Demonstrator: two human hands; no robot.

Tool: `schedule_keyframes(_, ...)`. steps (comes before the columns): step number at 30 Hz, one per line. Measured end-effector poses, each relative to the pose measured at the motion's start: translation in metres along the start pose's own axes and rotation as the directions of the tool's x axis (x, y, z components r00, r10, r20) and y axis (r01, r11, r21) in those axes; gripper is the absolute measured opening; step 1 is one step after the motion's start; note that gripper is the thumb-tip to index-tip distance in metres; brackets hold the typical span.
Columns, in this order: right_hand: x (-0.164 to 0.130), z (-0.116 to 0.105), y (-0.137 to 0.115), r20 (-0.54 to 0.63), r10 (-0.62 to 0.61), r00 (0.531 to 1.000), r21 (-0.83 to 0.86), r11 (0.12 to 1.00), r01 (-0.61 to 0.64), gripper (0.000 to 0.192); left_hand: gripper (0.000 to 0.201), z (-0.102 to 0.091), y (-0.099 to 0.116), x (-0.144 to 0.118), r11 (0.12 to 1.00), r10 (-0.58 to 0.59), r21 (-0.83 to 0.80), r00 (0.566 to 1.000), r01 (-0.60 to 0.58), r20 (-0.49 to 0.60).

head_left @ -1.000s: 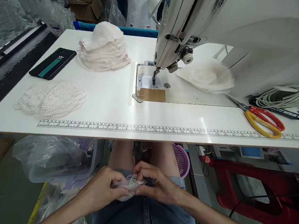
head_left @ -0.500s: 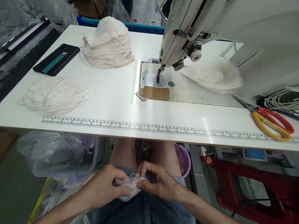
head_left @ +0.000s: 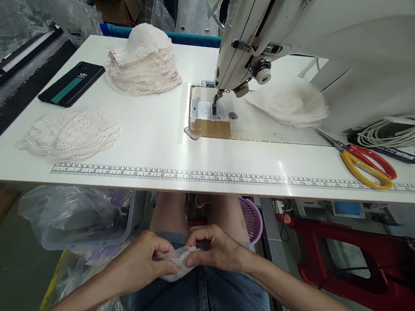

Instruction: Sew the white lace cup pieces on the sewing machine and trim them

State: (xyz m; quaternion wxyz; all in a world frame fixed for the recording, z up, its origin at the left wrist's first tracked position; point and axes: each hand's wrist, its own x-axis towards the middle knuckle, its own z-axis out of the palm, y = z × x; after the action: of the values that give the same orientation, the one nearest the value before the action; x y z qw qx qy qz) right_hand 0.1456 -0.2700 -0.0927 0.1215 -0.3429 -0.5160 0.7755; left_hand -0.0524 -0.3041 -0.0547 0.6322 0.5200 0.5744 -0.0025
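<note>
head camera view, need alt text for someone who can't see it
Both hands, left hand and right hand, pinch a small white lace piece over the lap, below a white table with a sewing machine, lace stacks and scissors.

Down in the lap, below the near edge of the long white table [head_left: 163, 139] with its printed ruler strip, the left hand [head_left: 144, 262] and right hand [head_left: 217, 250] pinch a small white lace-edged fabric piece [head_left: 178, 266] between their fingertips, the two hands almost touching over blue denim shorts. On the table, a white industrial sewing machine [head_left: 312, 29] stands to the right, with red-and-yellow-handled scissors [head_left: 366, 165] near the right edge. A domed stack of cream lace cups [head_left: 143, 60] sits far left, a flat pile of white lace pieces [head_left: 69, 134] nearer, and a black phone with a teal stripe [head_left: 71, 83] beside them.
</note>
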Motion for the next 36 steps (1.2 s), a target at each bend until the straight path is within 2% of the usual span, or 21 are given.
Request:
schedule_keyframes(4,-0.001,0.000,0.000,0.008,-0.043,0.999,-0.075,0.996,0.044,0.045,0.030,0.000,-0.001,0.001,1.000,0.016,0.007,0.999,-0.017,0.031)
schedule_keyframes(7,-0.001,-0.001,0.000,0.026,-0.075,0.997,-0.072,0.994,0.077,0.045,0.027,0.000,-0.003,0.001,1.000,0.022,-0.013,0.998,-0.021,0.056)
schedule_keyframes(13,-0.002,-0.003,-0.001,0.112,-0.113,0.987,-0.097,0.988,0.124,0.044,0.025,-0.001,-0.003,0.001,0.999,0.012,-0.049,0.998,-0.009,0.066)
schedule_keyframes(19,-0.002,-0.002,0.002,0.090,-0.198,0.976,-0.140,0.968,0.209,0.036,0.028,0.000,0.001,0.000,1.000,0.011,-0.026,0.999,-0.010,0.044)
schedule_keyframes(25,-0.001,-0.001,0.005,0.066,-0.166,0.984,-0.141,0.975,0.174,0.035,0.033,0.002,0.002,0.001,1.000,0.014,-0.009,0.999,-0.013,0.036)
schedule_keyframes(30,-0.008,-0.001,0.001,0.069,-0.179,0.981,-0.135,0.973,0.187,0.040,0.030,0.004,0.007,-0.009,0.994,0.034,0.102,0.999,-0.036,0.017)
schedule_keyframes(34,-0.017,0.000,-0.003,0.116,-0.260,0.959,-0.117,0.955,0.273,0.040,0.023,0.006,0.015,-0.022,0.979,-0.033,0.202,0.999,0.029,0.014)
schedule_keyframes(36,-0.020,-0.001,-0.004,0.136,-0.249,0.959,-0.077,0.962,0.261,0.040,0.020,0.006,0.016,-0.023,0.981,-0.028,0.192,0.999,0.021,0.032)
